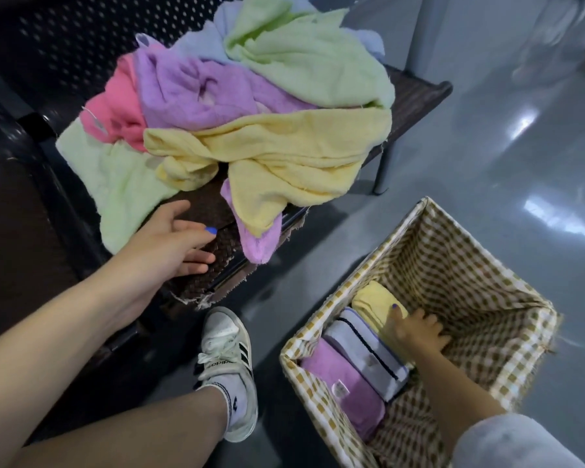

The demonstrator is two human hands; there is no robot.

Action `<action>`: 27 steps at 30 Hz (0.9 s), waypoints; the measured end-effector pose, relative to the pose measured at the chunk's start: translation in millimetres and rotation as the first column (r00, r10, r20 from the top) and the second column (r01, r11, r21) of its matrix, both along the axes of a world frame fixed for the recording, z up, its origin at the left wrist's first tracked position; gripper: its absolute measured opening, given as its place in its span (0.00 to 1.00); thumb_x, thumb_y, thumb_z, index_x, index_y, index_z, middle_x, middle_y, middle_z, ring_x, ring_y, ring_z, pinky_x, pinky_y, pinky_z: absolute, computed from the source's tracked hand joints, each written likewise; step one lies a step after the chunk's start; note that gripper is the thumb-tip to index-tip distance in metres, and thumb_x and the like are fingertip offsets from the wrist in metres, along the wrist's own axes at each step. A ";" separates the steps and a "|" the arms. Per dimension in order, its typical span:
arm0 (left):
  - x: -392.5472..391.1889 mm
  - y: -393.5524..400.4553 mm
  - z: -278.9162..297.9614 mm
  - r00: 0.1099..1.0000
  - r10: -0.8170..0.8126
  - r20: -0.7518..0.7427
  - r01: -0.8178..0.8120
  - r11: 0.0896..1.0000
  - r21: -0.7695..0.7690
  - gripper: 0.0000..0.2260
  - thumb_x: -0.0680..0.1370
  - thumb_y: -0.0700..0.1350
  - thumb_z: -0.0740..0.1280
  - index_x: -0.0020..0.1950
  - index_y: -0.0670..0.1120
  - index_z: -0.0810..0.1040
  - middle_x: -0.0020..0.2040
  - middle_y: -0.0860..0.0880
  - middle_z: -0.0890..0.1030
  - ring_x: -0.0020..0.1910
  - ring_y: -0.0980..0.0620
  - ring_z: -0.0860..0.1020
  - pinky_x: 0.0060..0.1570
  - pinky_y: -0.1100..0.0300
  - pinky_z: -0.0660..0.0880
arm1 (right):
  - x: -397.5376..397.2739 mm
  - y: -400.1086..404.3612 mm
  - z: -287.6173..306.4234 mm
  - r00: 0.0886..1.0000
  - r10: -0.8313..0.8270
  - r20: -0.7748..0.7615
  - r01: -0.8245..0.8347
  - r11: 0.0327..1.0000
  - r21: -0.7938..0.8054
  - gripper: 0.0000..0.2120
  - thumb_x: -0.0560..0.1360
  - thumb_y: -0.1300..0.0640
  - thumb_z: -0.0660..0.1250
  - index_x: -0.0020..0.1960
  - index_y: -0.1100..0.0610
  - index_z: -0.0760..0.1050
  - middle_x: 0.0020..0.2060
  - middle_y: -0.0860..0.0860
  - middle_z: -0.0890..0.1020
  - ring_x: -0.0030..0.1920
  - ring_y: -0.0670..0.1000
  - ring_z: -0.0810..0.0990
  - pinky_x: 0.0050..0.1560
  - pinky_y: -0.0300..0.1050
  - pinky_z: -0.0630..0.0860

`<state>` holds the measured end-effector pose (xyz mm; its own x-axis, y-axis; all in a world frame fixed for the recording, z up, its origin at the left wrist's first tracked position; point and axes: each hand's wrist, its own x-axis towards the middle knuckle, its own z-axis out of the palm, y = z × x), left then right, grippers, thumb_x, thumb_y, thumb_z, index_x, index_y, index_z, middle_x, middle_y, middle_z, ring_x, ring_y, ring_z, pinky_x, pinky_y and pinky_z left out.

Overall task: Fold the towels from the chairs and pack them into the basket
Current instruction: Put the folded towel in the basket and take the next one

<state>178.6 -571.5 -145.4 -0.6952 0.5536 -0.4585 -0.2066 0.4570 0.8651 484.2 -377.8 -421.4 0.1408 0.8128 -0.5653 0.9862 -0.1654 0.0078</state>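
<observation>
The bare left arm is stretching forward, its left hand [179,241] lying palm-down with fingers straight and relaxed on the dark woven chair seat [210,265], holding nothing, just beside the rumpled pale green towel [115,184] at the near edge of the heap. That loose pile of crumpled terry towels [250,113], pink, lilac, yellow and green, is sitting on the same seat. The right arm is reaching down into the rectangular wicker basket with a gold-checked cloth lining [470,265] on the grey floor, and the right hand [416,332] is pressing with spread, nearly straight fingers on the folded yellow towel [375,304], which is standing beside a folded grey-lilac towel [362,352] and a folded purple towel [341,390].
</observation>
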 end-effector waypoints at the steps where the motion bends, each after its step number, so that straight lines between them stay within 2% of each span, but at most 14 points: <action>1: 0.3 0.1 -0.7 1.000 -0.009 -0.009 0.009 1.000 -0.007 0.27 0.78 0.36 0.64 0.75 0.46 0.59 0.55 0.45 0.74 0.39 0.48 0.77 0.32 0.65 0.78 | -1.0 -7.1 0.1 1.000 -0.003 -0.023 0.006 0.992 0.129 0.33 0.79 0.38 0.42 0.72 0.60 0.59 0.70 0.63 0.61 0.69 0.62 0.61 0.69 0.59 0.58; 3: 0.3 0.1 -0.7 0.999 -0.031 -0.034 0.030 0.999 -0.029 0.27 0.78 0.36 0.64 0.75 0.47 0.59 0.57 0.44 0.74 0.39 0.48 0.77 0.32 0.65 0.78 | -6.7 -31.4 4.6 0.990 -0.020 -0.142 0.057 0.964 0.258 0.27 0.80 0.45 0.47 0.74 0.59 0.59 0.71 0.65 0.60 0.69 0.64 0.61 0.68 0.59 0.59; 5: 0.9 0.0 1.3 0.998 -0.048 -0.051 0.045 0.998 -0.054 0.28 0.78 0.37 0.65 0.75 0.48 0.59 0.59 0.43 0.74 0.40 0.48 0.78 0.38 0.60 0.79 | -10.5 -57.0 -1.4 0.987 0.052 -0.153 -0.032 0.991 0.128 0.27 0.81 0.45 0.50 0.77 0.54 0.53 0.75 0.64 0.53 0.74 0.64 0.54 0.72 0.60 0.53; 7: 3.4 -1.2 5.6 0.994 -0.072 -0.078 0.067 0.996 -0.066 0.28 0.78 0.39 0.65 0.76 0.49 0.58 0.59 0.45 0.74 0.42 0.47 0.78 0.46 0.52 0.78 | -11.7 -70.7 -13.4 0.986 0.111 -0.124 -0.122 0.989 -0.088 0.29 0.81 0.41 0.46 0.78 0.49 0.44 0.77 0.60 0.44 0.76 0.63 0.45 0.74 0.60 0.45; 9: 8.0 -3.2 11.0 0.985 -0.098 -0.142 0.088 0.993 -0.076 0.28 0.78 0.40 0.65 0.76 0.49 0.57 0.57 0.47 0.73 0.43 0.48 0.78 0.49 0.51 0.77 | -17.4 -71.0 -11.5 0.990 0.062 -0.130 -0.081 0.985 -0.151 0.30 0.81 0.39 0.45 0.78 0.48 0.42 0.77 0.60 0.42 0.76 0.64 0.43 0.73 0.62 0.44; 12: 12.6 -4.7 15.4 0.960 -0.126 -0.249 0.114 0.992 -0.060 0.26 0.78 0.40 0.64 0.74 0.49 0.60 0.54 0.50 0.72 0.41 0.50 0.77 0.46 0.54 0.75 | -33.6 -67.9 8.2 0.978 -0.005 -0.209 0.000 1.000 -0.023 0.31 0.81 0.44 0.50 0.78 0.52 0.43 0.77 0.62 0.47 0.75 0.65 0.49 0.73 0.61 0.50; 15: 17.1 -10.7 34.2 0.938 -0.140 -0.316 0.156 0.987 0.025 0.21 0.78 0.39 0.65 0.70 0.51 0.65 0.47 0.55 0.74 0.41 0.54 0.76 0.46 0.59 0.72 | -52.2 -77.4 48.3 0.912 -0.035 -0.409 0.120 0.975 0.186 0.30 0.81 0.49 0.55 0.78 0.56 0.48 0.75 0.64 0.54 0.72 0.65 0.58 0.70 0.58 0.59; 17: 15.4 -16.0 51.6 0.933 -0.134 -0.333 0.175 0.980 0.097 0.17 0.78 0.37 0.64 0.64 0.52 0.70 0.45 0.56 0.75 0.40 0.56 0.74 0.42 0.63 0.70 | -71.2 -94.6 81.7 0.736 -0.062 -0.674 0.284 0.932 0.225 0.27 0.81 0.52 0.56 0.76 0.60 0.55 0.73 0.64 0.60 0.71 0.62 0.60 0.70 0.55 0.58; 19: 8.2 -26.1 68.9 0.913 -0.143 -0.382 0.206 0.970 0.129 0.14 0.78 0.37 0.64 0.60 0.51 0.73 0.47 0.53 0.77 0.43 0.59 0.74 0.45 0.64 0.70 | -96.1 -120.3 127.5 0.514 0.052 -0.856 0.364 0.890 0.273 0.26 0.78 0.49 0.53 0.73 0.61 0.61 0.69 0.58 0.67 0.70 0.56 0.64 0.71 0.51 0.59; 20: 1.8 -35.6 76.9 0.898 -0.151 -0.414 0.223 0.966 0.131 0.14 0.77 0.37 0.65 0.58 0.52 0.74 0.48 0.52 0.77 0.44 0.60 0.74 0.47 0.62 0.70 | -109.9 -137.3 156.3 0.414 0.133 -0.901 0.379 0.874 0.304 0.25 0.77 0.47 0.53 0.70 0.57 0.64 0.66 0.52 0.69 0.68 0.52 0.66 0.71 0.49 0.61; 23: -21.2 -80.4 97.4 0.834 -0.180 -0.522 0.268 0.958 0.098 0.15 0.77 0.36 0.65 0.52 0.57 0.75 0.49 0.50 0.78 0.45 0.60 0.74 0.49 0.61 0.69 | -152.0 -186.5 233.7 0.132 0.421 -0.898 0.307 0.844 0.441 0.14 0.76 0.47 0.55 0.61 0.43 0.67 0.57 0.35 0.70 0.62 0.42 0.69 0.65 0.37 0.63; 25: -38.7 -121.5 107.8 0.804 -0.157 -0.574 0.243 0.967 0.076 0.15 0.77 0.33 0.64 0.55 0.52 0.75 0.50 0.47 0.79 0.43 0.59 0.74 0.46 0.67 0.69 | -180.4 -217.8 281.7 -0.029 0.588 -0.809 0.180 0.799 0.574 0.12 0.76 0.50 0.57 0.57 0.47 0.71 0.55 0.37 0.73 0.59 0.41 0.69 0.62 0.37 0.65; 27: -58.8 -168.3 113.3 0.798 -0.063 -0.600 0.143 0.986 0.087 0.16 0.77 0.31 0.63 0.61 0.48 0.72 0.48 0.47 0.79 0.42 0.58 0.74 0.43 0.71 0.70 | -213.0 -249.4 327.0 -0.152 0.694 -0.704 -0.002 0.712 0.702 0.13 0.75 0.52 0.58 0.53 0.55 0.76 0.52 0.46 0.76 0.56 0.43 0.70 0.59 0.38 0.65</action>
<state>119.7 -739.8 -32.1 -0.7439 0.6607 0.1007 0.4075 0.3290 0.8519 271.2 -627.3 -94.4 -0.5815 0.6154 0.5322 -0.1419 0.5674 -0.8111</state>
